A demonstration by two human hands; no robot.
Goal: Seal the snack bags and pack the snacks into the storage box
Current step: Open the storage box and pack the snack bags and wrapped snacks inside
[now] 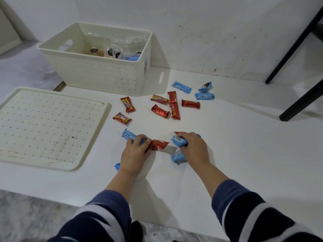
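On the white table, my left hand [135, 151] grips a blue snack pack [128, 134] together with a red one [160, 144]. My right hand [194, 147] is closed over a blue pack [179, 140], with a red wrapper tip showing behind it. Another blue pack [178, 156] lies under my right wrist. Several red packs [174, 106] and blue packs [204, 96] are scattered further back. The cream storage box [97, 74] stands at the back left, holding clear snack bags [115, 48].
The box's perforated lid [47, 126] lies flat at the left of the table. Black furniture legs [297, 70] slant down at the right. A white wall rises behind the table. A blue wrapper corner [117, 166] peeks out beside my left wrist.
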